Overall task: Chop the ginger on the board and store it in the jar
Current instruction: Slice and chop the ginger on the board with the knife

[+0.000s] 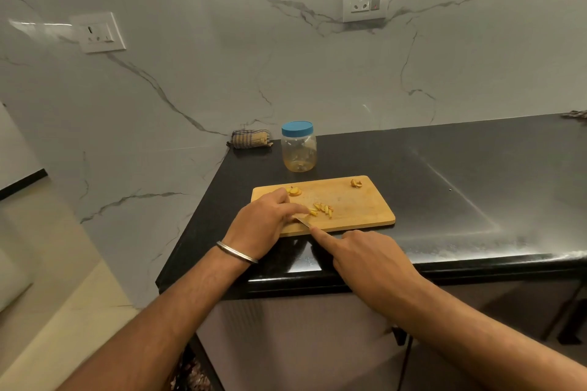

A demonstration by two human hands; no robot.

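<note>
The ginger (pixel 322 209) is mid-chop near the front left of the wooden board (pixel 355 209), already in small yellow slivers, with a few bigger slices (pixel 293 191) further back and one scrap (pixel 356 183) off in the far right corner. The slivers are steadied by the left hand (pixel 266 219), fingertips bunched together right at the pile; whether a piece is actually pinched can't be told. The knife (pixel 303 221) is held by the right hand (pixel 365 251), index finger laid straight along the spine, the rest curled round a hidden handle. The jar (pixel 298 147) is parked just behind the board, blue lid (pixel 297 128) still on.

Risk-wise, those fingertips are kept awfully close to the blade, so a nick could be earned if a sliver rolls. Bits could also get flicked onto the black counter (pixel 444 174).
</note>
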